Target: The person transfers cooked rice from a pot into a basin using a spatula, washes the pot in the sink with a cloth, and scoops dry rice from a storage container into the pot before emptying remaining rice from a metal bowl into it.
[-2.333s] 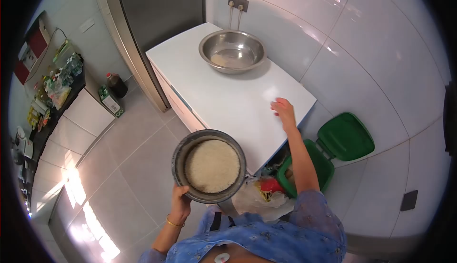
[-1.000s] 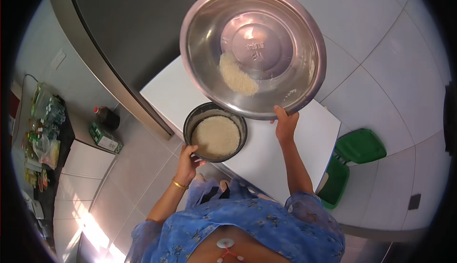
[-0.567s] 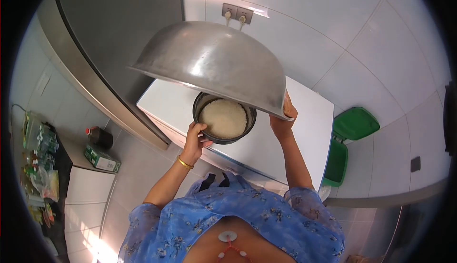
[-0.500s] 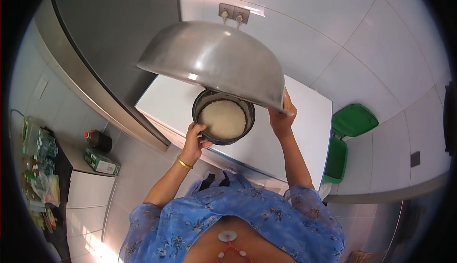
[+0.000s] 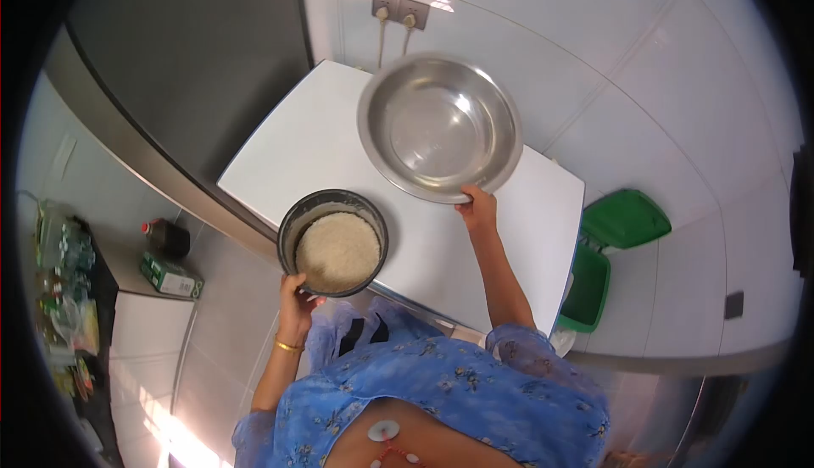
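Note:
My left hand [image 5: 296,309] is closed on the near left rim of a dark rice cooker inner pot [image 5: 291,229], thumb over the edge. Pale rice [image 5: 341,246] covers the bottom of the pot, which is at the front edge of a white cabinet top [image 5: 271,150]. With its thumb inside the rim, my right hand [image 5: 480,212] grips a wide stainless steel basin [image 5: 437,129]. The basin faces up with nothing in it, over the back of the white top. Whether it rests there or hangs just above, I cannot tell.
A tall grey panel [image 5: 195,52] borders the white top on the left. On the back wall, plugs sit in a socket [image 5: 400,10]. A lidded green bin [image 5: 626,218] stands right. Far left are a dark red-capped bottle [image 5: 167,238], a green box [image 5: 170,276] and several bottles.
The basin has turned from tilted, underside showing, to facing up, and has lowered toward the back of the white top. The pot has moved left and nearer to me with my left hand.

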A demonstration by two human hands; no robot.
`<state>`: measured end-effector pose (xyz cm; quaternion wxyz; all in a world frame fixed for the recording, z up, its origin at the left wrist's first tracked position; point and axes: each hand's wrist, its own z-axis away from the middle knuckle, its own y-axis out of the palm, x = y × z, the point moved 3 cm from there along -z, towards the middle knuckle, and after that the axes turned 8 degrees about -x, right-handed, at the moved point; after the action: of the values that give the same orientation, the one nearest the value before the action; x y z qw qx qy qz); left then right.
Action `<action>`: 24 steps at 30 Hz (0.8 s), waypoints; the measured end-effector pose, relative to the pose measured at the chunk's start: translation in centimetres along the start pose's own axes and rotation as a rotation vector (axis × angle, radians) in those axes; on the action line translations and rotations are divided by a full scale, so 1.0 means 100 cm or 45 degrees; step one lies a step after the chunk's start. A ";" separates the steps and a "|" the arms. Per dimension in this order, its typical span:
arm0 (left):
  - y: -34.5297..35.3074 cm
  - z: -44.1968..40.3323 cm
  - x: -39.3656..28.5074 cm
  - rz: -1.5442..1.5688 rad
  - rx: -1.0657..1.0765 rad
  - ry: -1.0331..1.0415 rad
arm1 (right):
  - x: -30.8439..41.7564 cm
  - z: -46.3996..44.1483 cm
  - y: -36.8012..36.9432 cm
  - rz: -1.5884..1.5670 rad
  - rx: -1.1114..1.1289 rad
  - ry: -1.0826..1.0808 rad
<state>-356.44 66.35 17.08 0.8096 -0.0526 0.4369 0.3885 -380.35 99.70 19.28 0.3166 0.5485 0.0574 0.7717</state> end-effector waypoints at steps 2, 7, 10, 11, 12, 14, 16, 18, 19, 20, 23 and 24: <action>0.000 0.028 -0.001 0.090 -0.074 0.034 | -0.021 -0.027 -0.030 0.131 -0.073 0.089; -0.018 0.073 0.020 0.307 -0.278 0.080 | -0.028 -0.058 -0.064 0.155 0.056 0.240; -0.022 0.102 0.024 0.461 -0.348 0.207 | -0.023 -0.072 -0.065 0.145 0.131 0.269; -0.027 0.111 0.026 0.484 -0.352 0.221 | -0.024 -0.074 -0.065 0.062 0.158 0.226; -0.039 0.122 0.027 0.509 -0.350 0.245 | -0.021 -0.068 -0.062 0.017 0.214 0.246; -0.057 0.146 0.030 0.606 -0.433 0.315 | -0.035 -0.093 -0.074 -0.045 0.301 0.212; -0.079 0.171 0.038 0.693 -0.505 0.383 | -0.033 -0.083 -0.071 -0.057 0.571 0.402; -0.110 0.196 0.053 0.784 -0.501 0.424 | -0.029 -0.039 -0.057 -0.041 0.437 0.526; -0.127 0.213 0.060 0.816 -0.540 0.464 | -0.035 -0.023 -0.052 0.022 0.237 0.584; -0.144 0.230 0.066 0.843 -0.567 0.486 | -0.053 -0.016 -0.046 0.036 0.287 0.605; -0.196 0.282 0.085 0.924 -0.643 0.538 | -0.107 0.064 -0.006 0.187 0.857 0.710; -0.219 0.298 0.097 0.902 -0.676 0.528 | -0.128 0.140 0.022 0.295 0.961 0.676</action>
<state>-318.74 69.54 22.52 0.4820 -0.1815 0.4658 0.7196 -366.44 87.24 15.35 -0.0187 0.4119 0.3511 0.8407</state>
